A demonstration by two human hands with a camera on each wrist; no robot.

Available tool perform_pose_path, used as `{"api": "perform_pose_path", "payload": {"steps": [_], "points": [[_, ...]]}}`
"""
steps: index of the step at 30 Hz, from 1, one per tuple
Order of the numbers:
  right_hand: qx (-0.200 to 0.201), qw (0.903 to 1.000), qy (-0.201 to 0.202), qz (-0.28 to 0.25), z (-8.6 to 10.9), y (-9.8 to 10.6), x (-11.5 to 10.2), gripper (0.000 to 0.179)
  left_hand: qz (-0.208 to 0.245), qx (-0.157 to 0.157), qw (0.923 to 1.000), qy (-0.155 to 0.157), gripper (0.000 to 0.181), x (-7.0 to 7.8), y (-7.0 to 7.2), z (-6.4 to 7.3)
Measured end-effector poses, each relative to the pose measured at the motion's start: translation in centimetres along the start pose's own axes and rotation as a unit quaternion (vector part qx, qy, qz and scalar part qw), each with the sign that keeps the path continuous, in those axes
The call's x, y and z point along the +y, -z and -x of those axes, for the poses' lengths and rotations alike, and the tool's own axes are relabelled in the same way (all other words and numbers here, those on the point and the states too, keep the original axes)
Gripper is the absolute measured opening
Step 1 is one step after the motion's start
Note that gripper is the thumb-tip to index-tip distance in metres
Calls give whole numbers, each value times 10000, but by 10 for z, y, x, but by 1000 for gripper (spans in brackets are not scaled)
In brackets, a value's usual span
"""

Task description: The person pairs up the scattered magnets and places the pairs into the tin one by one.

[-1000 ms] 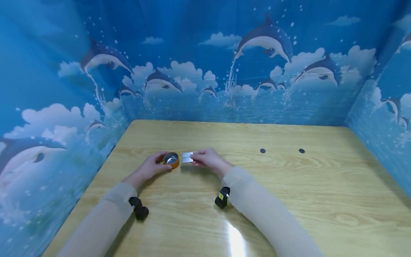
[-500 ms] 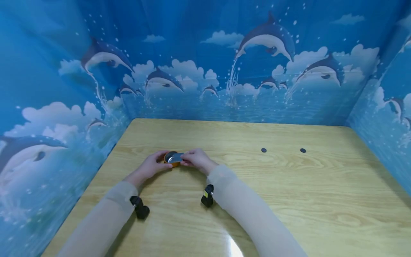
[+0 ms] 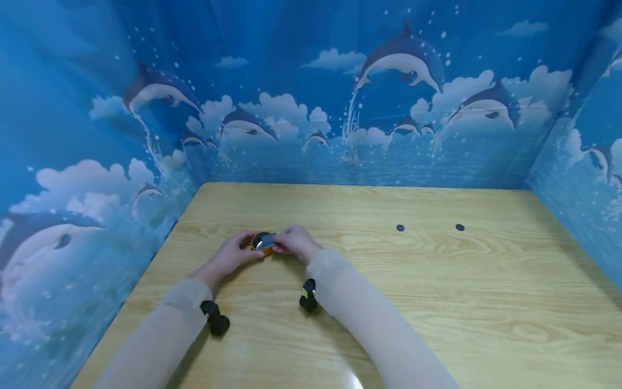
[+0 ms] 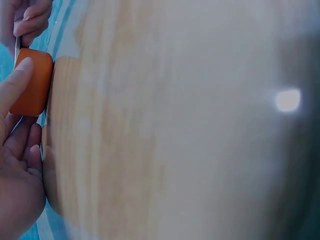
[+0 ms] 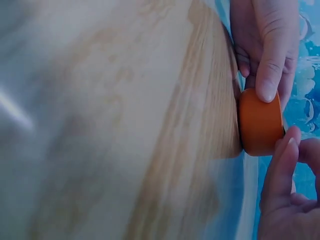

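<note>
A small round orange cup (image 3: pixel 268 252) with a shiny metal inside sits on the table at the left. My left hand (image 3: pixel 231 255) grips its side, and the thumb lies along the orange wall in the left wrist view. From the other side, my right hand (image 3: pixel 298 242) pinches a thin flat silvery piece (image 3: pixel 266 241) between thumb and fingers. This piece overlaps the cup's opening, its held end at the rim. In the right wrist view the orange cup (image 5: pixel 260 124) hides most of the piece, with the right fingertips right at the rim.
Two small dark discs (image 3: pixel 400 228) lie apart on the right half of the wood-grain table (image 3: pixel 437 302). A blue dolphin-print curtain (image 3: pixel 311 156) closes off the back and both sides. Each wrist carries a small black camera (image 3: pixel 308 296).
My right hand has moved left, bringing the flat silvery piece from beside the cup to over its opening. The left hand keeps its grip, with the cup almost where it was.
</note>
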State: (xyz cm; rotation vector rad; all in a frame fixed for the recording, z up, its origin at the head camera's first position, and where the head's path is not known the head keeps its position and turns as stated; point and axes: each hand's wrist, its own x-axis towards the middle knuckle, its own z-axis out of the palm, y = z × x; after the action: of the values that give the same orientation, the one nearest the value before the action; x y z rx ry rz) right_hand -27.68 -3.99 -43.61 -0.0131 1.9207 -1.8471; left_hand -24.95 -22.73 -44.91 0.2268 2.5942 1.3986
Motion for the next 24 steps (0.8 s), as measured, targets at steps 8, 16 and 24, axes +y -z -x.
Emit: {"api": "perform_pose_path", "payload": {"steps": [8,16,24], "points": [[416,9864,290,1566,-2,-4,-8,14,-43,-15,10000,38,62,1,0,1],[508,9649,389,2546,0,-8,-19,18,-27,2,9999,157,63,3,3,1],[581,9519,506,2967,0,-9,-20,19,89,-26,9999,96,60,4,-1,3]]}}
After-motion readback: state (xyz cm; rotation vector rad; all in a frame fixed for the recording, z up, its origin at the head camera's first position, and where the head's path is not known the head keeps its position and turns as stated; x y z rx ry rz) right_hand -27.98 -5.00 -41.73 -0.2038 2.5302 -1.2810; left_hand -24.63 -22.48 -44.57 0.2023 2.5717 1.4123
